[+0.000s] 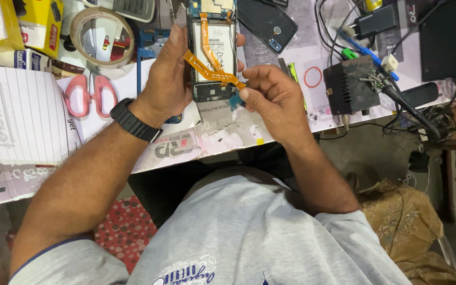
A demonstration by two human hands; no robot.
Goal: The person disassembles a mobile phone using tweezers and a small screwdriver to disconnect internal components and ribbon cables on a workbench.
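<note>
My left hand (pixel 169 74) grips an opened phone (pixel 213 53) by its left side, back cover off, with the white battery and circuit board showing. An orange flex cable (pixel 207 66) runs across the battery and is lifted at its lower end. My right hand (pixel 273 97) pinches that lower end of the cable with thumb and forefinger, next to a small blue part at the phone's bottom edge. A black watch sits on my left wrist (pixel 134 120).
Pink-handled scissors (pixel 87 94) and a roll of tape (pixel 102 36) lie at the left. A black phone back cover (pixel 267 22) lies behind. A black box with wires (pixel 350 87), a charger (pixel 376 21) and tangled cables are at the right. Yellow boxes (pixel 19 24) stand far left.
</note>
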